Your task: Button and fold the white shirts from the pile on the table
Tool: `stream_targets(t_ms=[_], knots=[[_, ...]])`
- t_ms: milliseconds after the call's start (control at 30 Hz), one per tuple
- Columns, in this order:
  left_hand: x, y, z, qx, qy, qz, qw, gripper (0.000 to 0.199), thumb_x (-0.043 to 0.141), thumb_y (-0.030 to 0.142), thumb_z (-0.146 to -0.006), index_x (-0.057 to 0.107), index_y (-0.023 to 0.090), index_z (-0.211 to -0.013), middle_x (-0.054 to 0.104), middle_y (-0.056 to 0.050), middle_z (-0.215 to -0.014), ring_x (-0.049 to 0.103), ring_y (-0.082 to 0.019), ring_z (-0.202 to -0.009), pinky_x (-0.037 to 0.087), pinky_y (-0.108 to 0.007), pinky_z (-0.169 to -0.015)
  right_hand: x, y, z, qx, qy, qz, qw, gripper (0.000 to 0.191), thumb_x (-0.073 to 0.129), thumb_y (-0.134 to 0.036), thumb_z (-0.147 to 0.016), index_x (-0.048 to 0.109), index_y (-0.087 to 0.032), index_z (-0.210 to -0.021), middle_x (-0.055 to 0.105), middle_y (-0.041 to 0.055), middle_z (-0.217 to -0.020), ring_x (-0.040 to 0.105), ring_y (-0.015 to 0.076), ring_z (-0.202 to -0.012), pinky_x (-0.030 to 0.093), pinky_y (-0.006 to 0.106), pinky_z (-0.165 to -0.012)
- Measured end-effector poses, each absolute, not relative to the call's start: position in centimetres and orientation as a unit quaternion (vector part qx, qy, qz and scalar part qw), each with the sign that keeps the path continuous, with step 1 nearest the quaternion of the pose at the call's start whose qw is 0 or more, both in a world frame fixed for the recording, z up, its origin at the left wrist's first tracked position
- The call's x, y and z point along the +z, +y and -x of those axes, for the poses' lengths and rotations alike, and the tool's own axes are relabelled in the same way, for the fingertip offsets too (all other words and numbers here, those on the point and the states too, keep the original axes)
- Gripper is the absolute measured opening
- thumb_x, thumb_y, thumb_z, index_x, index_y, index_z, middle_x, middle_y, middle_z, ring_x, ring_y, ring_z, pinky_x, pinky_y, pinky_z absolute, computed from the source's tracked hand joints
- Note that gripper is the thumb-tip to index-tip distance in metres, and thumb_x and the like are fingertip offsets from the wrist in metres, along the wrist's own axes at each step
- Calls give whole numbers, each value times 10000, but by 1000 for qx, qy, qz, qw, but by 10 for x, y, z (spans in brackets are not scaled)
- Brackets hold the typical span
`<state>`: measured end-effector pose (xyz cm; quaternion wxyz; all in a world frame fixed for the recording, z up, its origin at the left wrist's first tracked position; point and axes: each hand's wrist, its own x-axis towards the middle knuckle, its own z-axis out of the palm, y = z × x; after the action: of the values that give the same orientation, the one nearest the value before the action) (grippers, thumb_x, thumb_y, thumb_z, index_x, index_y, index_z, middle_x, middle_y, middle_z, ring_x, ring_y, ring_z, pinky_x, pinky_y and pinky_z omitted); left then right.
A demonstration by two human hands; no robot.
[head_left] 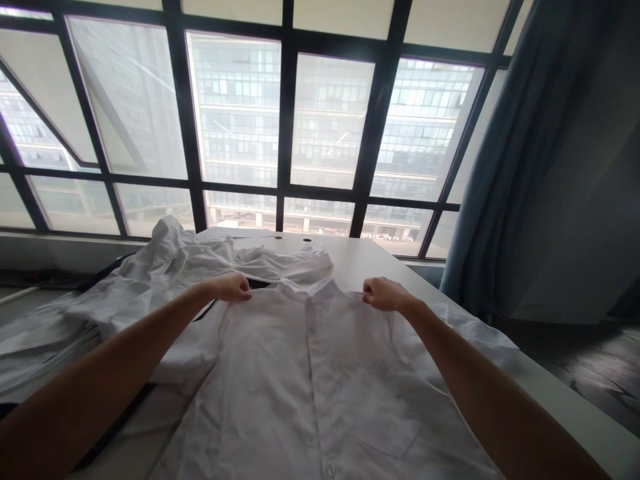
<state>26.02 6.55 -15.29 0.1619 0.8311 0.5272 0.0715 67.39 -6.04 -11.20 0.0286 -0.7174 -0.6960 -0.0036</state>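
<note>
A white button-up shirt is spread out in front of me, its collar at the far end and its button front facing up. My left hand is closed on the fabric at the shoulder left of the collar. On the other side, my right hand pinches the opposite shoulder. Between the two hands the cloth is stretched fairly straight. The shirt's lower end runs out of the bottom of the view. Part of a sleeve lies to the right, beyond my right forearm.
More white garments lie heaped behind and to the left. A white table stretches toward large black-framed windows, with one pane tilted at the left. A blue-grey curtain hangs at the right, beyond the table edge.
</note>
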Motion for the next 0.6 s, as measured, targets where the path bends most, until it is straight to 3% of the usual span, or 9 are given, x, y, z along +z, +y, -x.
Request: stream_targets(t_ms=[100,233,333,467,600], knots=[[-164,66,-287,52,523,-842,120,423,520,528,-847,705,155,-770,657,-58,-671,583,-183,-628,432,-255,-613,-112,-54,-655,9,-704,709,-32,230,680,-257,-819,736,-182,-1028,714,108,-1140,661,245,-1006,474,276,-769],[-178,69,-327,98,491,-860,93,344,507,341,-899,722,121,-1054,723,-137,-939,652,-247,-860,486,-331,-815,-117,-38,-609,-31,-745,661,87,257,544,-324,-927,751,-198,-1015,724,89,-1133,657,223,-1015,463,272,-802],[-187,71,-344,130,445,-880,100,388,508,194,-870,688,135,-1209,709,-134,-1048,646,-229,-960,481,-325,-906,-128,-27,-571,2,-767,632,111,329,501,-406,-954,762,-206,-973,750,78,-1031,670,204,-929,453,250,-739],[-193,73,-347,134,360,-917,111,322,536,202,-874,740,191,-1123,672,-89,-1015,637,-199,-902,493,-290,-872,-149,-21,-534,44,-780,617,93,410,522,-535,-931,768,-214,-1002,762,95,-977,679,205,-882,434,240,-683],[-190,73,-340,115,347,-926,92,235,619,268,-869,751,212,-1055,631,-88,-1056,620,-230,-942,484,-328,-886,-160,-21,-522,56,-778,620,78,430,602,-547,-878,760,-201,-1079,756,132,-1016,685,233,-899,432,257,-684]])
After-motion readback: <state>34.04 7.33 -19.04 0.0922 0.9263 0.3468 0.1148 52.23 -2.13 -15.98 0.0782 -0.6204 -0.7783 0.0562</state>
